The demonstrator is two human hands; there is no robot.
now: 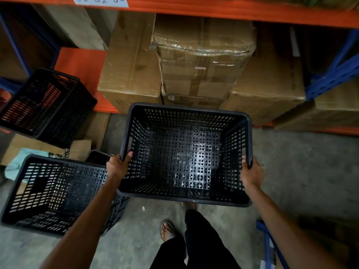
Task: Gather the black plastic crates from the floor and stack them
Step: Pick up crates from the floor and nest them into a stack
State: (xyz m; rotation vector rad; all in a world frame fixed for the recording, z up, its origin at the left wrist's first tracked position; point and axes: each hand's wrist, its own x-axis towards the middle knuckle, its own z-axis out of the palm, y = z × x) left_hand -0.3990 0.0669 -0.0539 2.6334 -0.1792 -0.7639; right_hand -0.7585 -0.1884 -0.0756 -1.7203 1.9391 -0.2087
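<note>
My left hand (118,166) and right hand (251,171) each clamp a side rim of the held crate (184,152), lifted clear of the floor between them. Unstacked yet: one floor crate (54,193) just beside my left fingers, a tilted crate (44,105) farther beyond them.

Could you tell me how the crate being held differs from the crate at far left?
The held crate is gripped at its rim by the left hand and right hand, opening upward; the far-left crate is untouched and tipped sideways. Both are black, perforated and empty.
</note>
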